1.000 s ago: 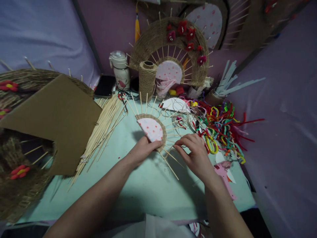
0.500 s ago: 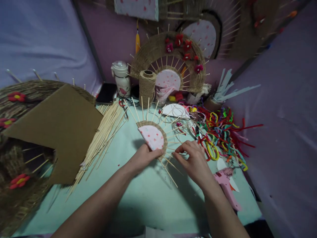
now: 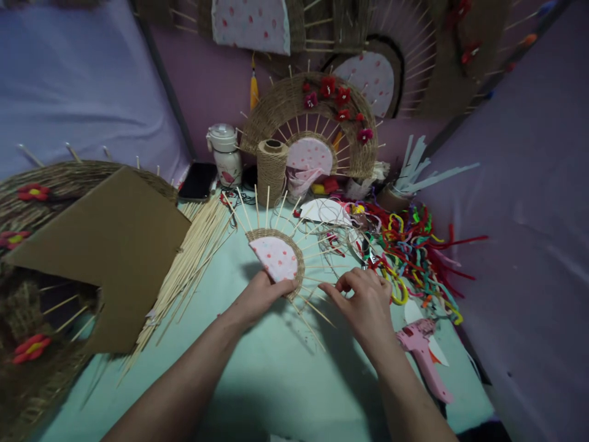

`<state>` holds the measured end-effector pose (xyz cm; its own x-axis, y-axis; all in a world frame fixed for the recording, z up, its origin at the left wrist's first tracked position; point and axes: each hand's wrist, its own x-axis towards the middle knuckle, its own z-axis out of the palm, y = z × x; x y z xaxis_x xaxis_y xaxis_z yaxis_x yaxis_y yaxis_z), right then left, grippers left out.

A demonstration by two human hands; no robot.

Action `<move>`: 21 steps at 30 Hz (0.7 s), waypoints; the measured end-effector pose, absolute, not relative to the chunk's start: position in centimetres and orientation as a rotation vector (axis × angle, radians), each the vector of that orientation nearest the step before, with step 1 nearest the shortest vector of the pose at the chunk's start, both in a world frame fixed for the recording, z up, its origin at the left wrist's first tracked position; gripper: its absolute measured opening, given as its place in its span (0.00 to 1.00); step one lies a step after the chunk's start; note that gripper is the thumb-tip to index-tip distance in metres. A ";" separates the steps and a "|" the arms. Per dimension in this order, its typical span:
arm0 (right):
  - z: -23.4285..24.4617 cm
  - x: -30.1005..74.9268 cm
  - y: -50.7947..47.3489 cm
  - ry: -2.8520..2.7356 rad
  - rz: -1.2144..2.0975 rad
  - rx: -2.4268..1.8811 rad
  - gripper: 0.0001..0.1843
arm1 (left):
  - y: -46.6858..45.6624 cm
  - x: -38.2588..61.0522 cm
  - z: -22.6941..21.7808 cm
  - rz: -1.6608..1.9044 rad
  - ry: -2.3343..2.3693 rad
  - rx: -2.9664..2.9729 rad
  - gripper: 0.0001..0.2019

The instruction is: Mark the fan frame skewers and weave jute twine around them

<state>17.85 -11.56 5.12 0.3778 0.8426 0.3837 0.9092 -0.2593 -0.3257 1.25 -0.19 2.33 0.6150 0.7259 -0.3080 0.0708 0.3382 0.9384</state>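
A small half-round fan [image 3: 276, 259] has a white centre with red dots, a woven twine rim [image 3: 300, 264] and thin sticks [image 3: 267, 207] spreading outward. My left hand [image 3: 264, 294] grips its lower edge, thumb on top, holding it slightly above the table. To the right, my right hand [image 3: 361, 298] is closed in a pinch beside the lower right sticks. Whatever lies between those fingertips is too thin to make out. Loose twine [image 3: 317, 228] loops over the table behind the fan.
Bundled sticks [image 3: 184, 270] and a cardboard piece [image 3: 115, 258] lie left. Behind stand a twine spool [image 3: 271, 172], a bottle [image 3: 226, 156] and a larger flowered fan [image 3: 262, 116]. Right are scissors [image 3: 372, 258], pipe cleaners [image 3: 423, 252] and a pink glue gun [image 3: 426, 356].
My right hand has drawn slightly away from the fan's rim, still pinched. The fan and my left hand appear a little further left, while the whole view has tilted slightly upward.
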 end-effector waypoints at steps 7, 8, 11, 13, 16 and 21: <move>5.1 19.3 -12.2 -1.458 -0.130 -2.143 0.25 | 0.0 1.3 2.7 0.478 0.844 0.987 0.11; 5.1 19.5 -12.3 -1.451 -0.088 -2.136 0.25 | 0.0 1.3 2.8 0.466 0.849 0.960 0.11; 5.5 19.9 -12.9 -1.462 0.066 -2.080 0.21 | 0.1 1.2 3.0 0.471 0.858 0.892 0.12; 5.8 20.0 -13.3 -1.469 0.117 -2.037 0.18 | 0.2 1.2 2.9 0.478 0.861 0.848 0.13; 6.1 19.7 -13.7 -1.499 0.082 -1.969 0.12 | 0.4 1.1 2.9 0.495 0.866 0.780 0.15; 5.8 18.7 -13.9 -1.523 -0.142 -1.875 0.08 | 0.5 1.2 3.0 0.549 0.848 0.663 0.12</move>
<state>18.71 -13.92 5.78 0.3003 0.8149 0.4958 0.8926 -0.0568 -0.4473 1.19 0.51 2.97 0.5489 0.6732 -0.4954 -0.1762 0.6726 0.7187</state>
